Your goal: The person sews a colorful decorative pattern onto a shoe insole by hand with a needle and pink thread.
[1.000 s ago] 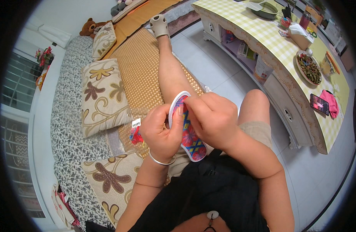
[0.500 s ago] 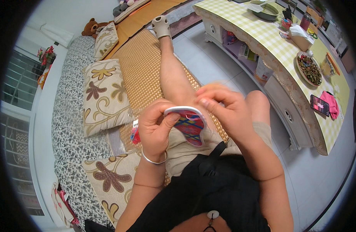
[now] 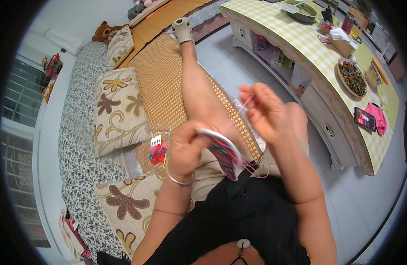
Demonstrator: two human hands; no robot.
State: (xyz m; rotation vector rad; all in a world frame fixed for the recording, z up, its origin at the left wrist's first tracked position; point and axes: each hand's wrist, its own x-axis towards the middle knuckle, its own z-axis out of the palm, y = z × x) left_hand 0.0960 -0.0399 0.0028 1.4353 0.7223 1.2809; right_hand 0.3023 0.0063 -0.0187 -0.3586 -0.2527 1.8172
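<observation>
My left hand [image 3: 185, 148], somewhat blurred, grips a shoe insole [image 3: 224, 159] over my lap. The insole has a white rim and a patterned face in red, blue and other colours. A pink thread [image 3: 244, 162] hangs in loose loops beside its lower end. My right hand [image 3: 267, 112] is raised over my right thigh, thumb and fingers pinched together on the thread, which stretches from them toward the insole. Whether a needle is in the pinch is too small to tell. Just left of my left hand lies a clear packet [image 3: 158, 152] with red contents.
I sit on a woven mat [image 3: 157, 84] with flowered cushions [image 3: 119, 110] to the left. At the right stands a long cabinet with a checked cloth [image 3: 318, 57], bearing a plate of food [image 3: 352, 78], a phone [image 3: 365, 119], a pink cloth [image 3: 376, 118] and a tissue box [image 3: 343, 42].
My right hand has moved up and right, away from the insole, drawing the pink thread. The insole has tilted and turned edge-on more, and the packet shows more fully.
</observation>
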